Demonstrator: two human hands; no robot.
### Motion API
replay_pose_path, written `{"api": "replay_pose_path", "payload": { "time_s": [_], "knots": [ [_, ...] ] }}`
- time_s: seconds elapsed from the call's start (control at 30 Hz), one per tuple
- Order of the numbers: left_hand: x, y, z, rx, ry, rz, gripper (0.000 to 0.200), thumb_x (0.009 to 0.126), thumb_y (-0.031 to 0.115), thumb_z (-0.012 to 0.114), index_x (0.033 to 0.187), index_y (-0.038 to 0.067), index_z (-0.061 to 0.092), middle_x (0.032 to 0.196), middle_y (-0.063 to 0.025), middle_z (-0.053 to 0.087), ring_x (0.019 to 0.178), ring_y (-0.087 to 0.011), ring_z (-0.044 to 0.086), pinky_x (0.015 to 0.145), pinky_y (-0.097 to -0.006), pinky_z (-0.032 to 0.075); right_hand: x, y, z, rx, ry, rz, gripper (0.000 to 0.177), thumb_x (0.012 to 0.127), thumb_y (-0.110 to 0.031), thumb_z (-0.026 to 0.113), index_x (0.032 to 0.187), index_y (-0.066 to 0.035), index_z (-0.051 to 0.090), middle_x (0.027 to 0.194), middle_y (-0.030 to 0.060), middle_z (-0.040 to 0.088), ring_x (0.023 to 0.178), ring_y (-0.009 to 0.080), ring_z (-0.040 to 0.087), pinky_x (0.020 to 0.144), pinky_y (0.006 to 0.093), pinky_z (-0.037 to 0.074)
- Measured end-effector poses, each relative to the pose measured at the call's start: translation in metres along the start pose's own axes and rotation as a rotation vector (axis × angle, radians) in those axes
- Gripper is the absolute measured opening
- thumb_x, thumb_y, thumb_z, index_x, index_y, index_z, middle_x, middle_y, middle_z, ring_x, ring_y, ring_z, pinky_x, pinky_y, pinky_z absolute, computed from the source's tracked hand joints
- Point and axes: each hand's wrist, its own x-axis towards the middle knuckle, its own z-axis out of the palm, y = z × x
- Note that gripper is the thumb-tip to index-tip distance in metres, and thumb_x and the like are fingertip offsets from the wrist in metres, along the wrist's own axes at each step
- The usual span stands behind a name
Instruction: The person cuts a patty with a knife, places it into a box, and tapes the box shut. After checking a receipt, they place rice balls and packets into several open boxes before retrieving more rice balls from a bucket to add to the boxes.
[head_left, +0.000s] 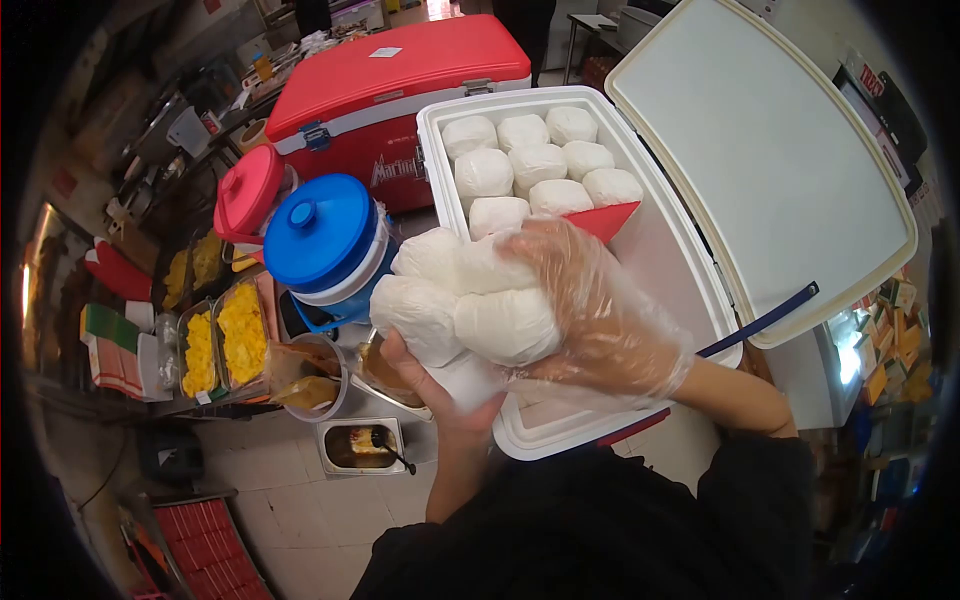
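Observation:
Several round bundles wrapped in white paper [508, 325] are clustered in front of me, over the near left edge of a cooler box [518, 442]. My left hand [455, 410] supports the cluster from below and the left, its thumb against one bundle. My right hand [605, 310], in a clear plastic glove, curls round the cluster's right side; its fingertips are partly blurred. More wrapped bundles [485, 172] fill the far part of the cooler in rows. A red flat piece [605, 220] lies beside them. What is inside the wrapping is hidden.
The cooler's lid [770, 160] stands open at right. A red cooler [400, 75] is behind. Left are a blue-lidded jug [320, 235], a pink-lidded jug [248, 190], trays of yellow food [243, 332], a clear tub [330, 400] and a steel pan [340, 432].

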Motion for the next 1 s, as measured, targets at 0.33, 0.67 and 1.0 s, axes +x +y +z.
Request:
{"api": "replay_pose_path", "payload": {
  "time_s": [0.33,0.67,1.0],
  "knots": [
    [0.003,0.008,0.005,0.110,0.101,-0.035,0.071,0.078,0.060,0.047,0.133,0.017,0.034,0.135,-0.0066,0.037,0.122,-0.0269,0.037,0.102,-0.0454,0.031,0.001,-0.030,-0.010,0.081,-0.015,0.047,0.070,0.071,-0.035,0.071,0.125,-0.005,0.037,0.117,0.0152,0.044,0.110,0.0308,0.043,0.095,0.0368,0.034],
    [0.000,0.036,-0.020,0.009,0.079,-0.072,0.073,0.076,0.058,0.052,0.135,0.020,0.032,0.141,-0.0067,0.028,0.130,-0.0296,0.025,0.106,-0.0542,0.018,-0.001,0.114,0.049,-0.564,-0.992,0.061,0.034,0.079,-0.032,0.053,0.096,-0.003,0.057,0.087,0.0143,0.059,0.086,0.0312,0.057,0.083,0.0374,0.042],
    [-0.035,0.061,-0.018,-0.339,0.026,0.105,0.079,0.077,0.061,0.050,0.139,0.020,0.024,0.144,-0.0069,0.021,0.132,-0.0301,0.016,0.106,-0.0569,0.004,-0.032,0.179,0.082,-0.904,-1.047,0.189,0.029,0.067,-0.014,0.060,0.094,-0.002,0.062,0.089,0.0159,0.064,0.086,0.0306,0.061,0.075,0.0418,0.050]
  ]
}}
